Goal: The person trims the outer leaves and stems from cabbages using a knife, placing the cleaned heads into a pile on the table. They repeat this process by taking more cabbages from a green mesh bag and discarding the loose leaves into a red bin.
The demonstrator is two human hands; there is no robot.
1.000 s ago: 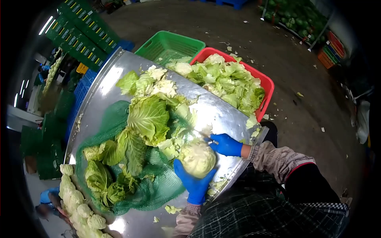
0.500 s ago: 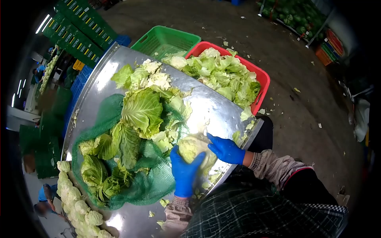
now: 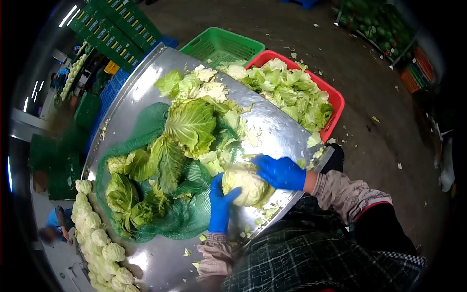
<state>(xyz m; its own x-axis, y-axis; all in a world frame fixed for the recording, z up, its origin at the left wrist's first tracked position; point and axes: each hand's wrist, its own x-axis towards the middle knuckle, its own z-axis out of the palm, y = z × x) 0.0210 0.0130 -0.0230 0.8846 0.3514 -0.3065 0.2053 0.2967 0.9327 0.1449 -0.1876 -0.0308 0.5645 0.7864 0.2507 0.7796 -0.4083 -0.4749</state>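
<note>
left hand (image 3: 221,199), thumb spread and fingers bent, holds a pale cabbage (image 3: 247,185) at the metal table (image 3: 163,265); right hand (image 3: 284,173) curls against it (whether around a tool, i cannot tell). trimmed-looking heads (image 3: 99,237) line one edge; leafy, untrimmed-looking cabbages (image 3: 189,124) remain on green netting (image 3: 192,216).

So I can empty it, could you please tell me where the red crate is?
The red crate is ahead and to the right in the head view, just past the metal table's edge, beside the green crate.
</note>
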